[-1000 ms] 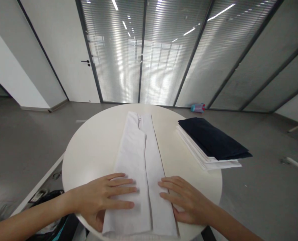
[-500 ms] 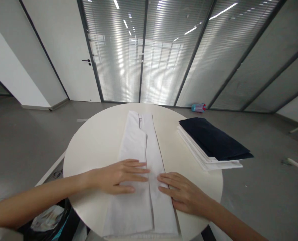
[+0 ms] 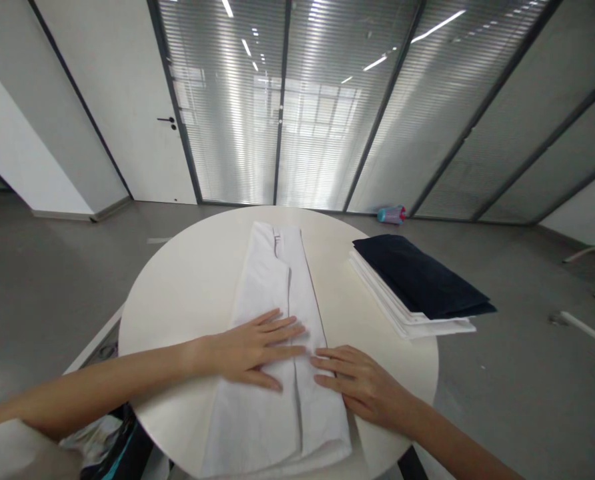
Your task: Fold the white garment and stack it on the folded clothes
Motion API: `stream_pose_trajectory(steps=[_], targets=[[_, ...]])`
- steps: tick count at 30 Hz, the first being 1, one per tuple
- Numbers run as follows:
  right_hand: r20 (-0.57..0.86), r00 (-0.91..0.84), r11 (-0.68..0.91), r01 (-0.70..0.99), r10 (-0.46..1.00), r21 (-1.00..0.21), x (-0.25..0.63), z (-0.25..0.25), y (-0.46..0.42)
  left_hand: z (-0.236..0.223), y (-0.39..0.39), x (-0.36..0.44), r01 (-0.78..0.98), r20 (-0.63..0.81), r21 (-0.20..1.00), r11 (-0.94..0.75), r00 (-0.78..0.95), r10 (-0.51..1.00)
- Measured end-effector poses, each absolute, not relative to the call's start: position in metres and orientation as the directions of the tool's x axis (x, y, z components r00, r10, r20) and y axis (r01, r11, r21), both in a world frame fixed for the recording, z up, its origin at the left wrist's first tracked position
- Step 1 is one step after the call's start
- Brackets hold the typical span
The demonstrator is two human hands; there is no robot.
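Head view, near to far. Both hands lie flat on a white folded garment [image 3: 277, 347] at the near part of a round tabletop [image 3: 187, 293]. Left hand [image 3: 250, 347] is palm down w/ fingers spread, pressing the left panel; right hand [image 3: 357, 387] is flat too, fingertips on the right panel and palm partly on the bare surface. No grip is closed on anything: both hands are open and only press the cloth. The garment's long axis runs straight away from the person, near edge hanging a bit over the rim, far end w/ a small tag close to the far rim. Left hand sits further along this axis, right one nearer the body. Further right, apart from the garment, a dark folded cloth [image 3: 417, 273] tops a white stack [image 3: 407, 313]. Beyond, on the floor, lies a bottle [image 3: 390, 214].
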State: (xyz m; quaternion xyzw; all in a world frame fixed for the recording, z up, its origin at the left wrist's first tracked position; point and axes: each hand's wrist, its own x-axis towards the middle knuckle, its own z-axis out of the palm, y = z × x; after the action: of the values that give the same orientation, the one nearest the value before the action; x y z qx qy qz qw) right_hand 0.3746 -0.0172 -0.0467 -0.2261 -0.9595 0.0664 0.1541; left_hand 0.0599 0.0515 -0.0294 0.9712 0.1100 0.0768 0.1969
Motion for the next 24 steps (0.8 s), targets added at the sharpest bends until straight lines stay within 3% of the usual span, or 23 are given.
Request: stream_pose_trajectory(steps=[7, 17, 24], targets=[[0.362, -0.726, 0.798, 0.434, 0.584, -0.418, 0.371, -0.059, -0.014, -0.014, 0.003, -0.013, 0.241, -0.012, 0.538, -0.808, 0.961, 0.278], [0.367, -0.627, 0.702, 0.445, 0.688, -0.556, 0.366, -0.060, -0.012, -0.027, -0.028, -0.026, 0.352, 0.095, 0.467, -0.812, 0.892, 0.441], [0.299, -0.506, 0.568, 0.541, 0.809, -0.620, 0.361, -0.058, -0.011, -0.035, -0.018, -0.023, 0.304, 0.199, 0.396, -0.867, 0.893, 0.404]])
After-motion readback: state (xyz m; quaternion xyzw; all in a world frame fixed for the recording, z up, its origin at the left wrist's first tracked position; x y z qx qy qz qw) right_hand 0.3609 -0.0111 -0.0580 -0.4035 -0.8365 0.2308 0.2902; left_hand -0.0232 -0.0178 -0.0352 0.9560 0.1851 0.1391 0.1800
